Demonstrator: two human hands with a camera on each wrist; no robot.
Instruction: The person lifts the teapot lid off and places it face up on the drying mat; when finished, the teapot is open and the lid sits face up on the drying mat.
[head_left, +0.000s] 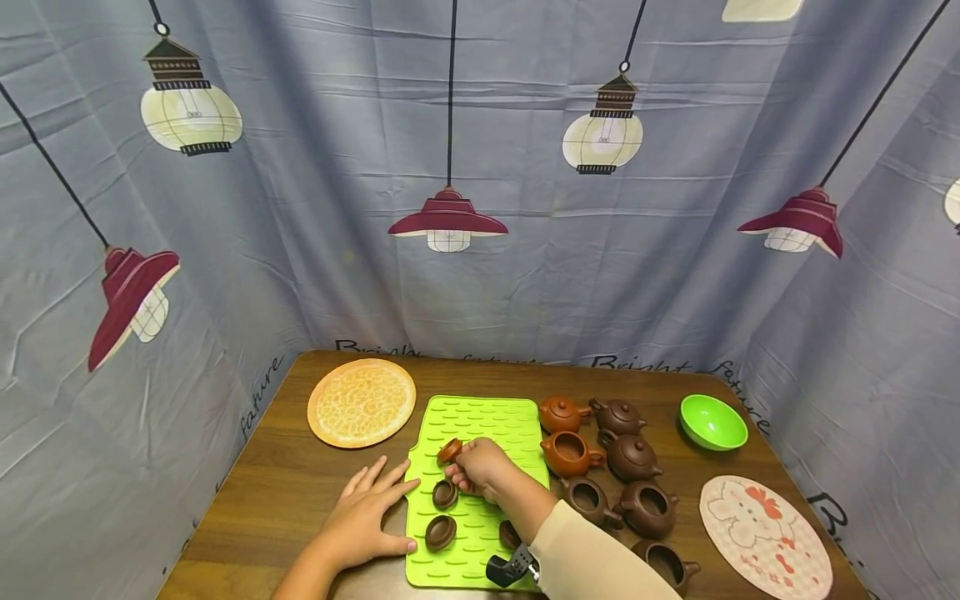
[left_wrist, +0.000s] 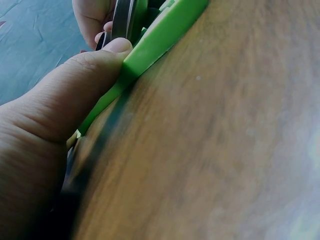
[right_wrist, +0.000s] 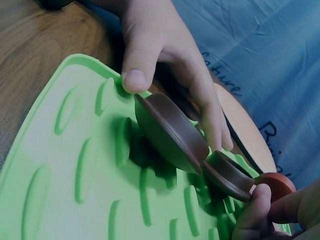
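My right hand [head_left: 482, 468] pinches a reddish-orange teapot lid [head_left: 448, 451] over the light-green ridged mat [head_left: 480, 407]. In the right wrist view this lid [right_wrist: 276, 186] shows beyond the fingertips, close to a dark brown lid [right_wrist: 227, 175]. That brown lid [head_left: 445, 495] lies upturned on the mat, with a larger brown lid [head_left: 440, 532] below it. Another brown lid [head_left: 509, 534] is partly covered by my right forearm. Fingers spread, my left hand [head_left: 362, 518] rests at the mat's left edge; its thumb [left_wrist: 90, 80] touches the rim in the left wrist view.
Right of the mat stand several teapots: a lidded orange one [head_left: 561, 414], a lidless orange one [head_left: 567, 468], and dark brown ones [head_left: 630, 458] with and without lids. A green bowl [head_left: 712, 425] and a pink round placemat [head_left: 765, 533] lie farther right. An orange round placemat [head_left: 362, 402] is back left.
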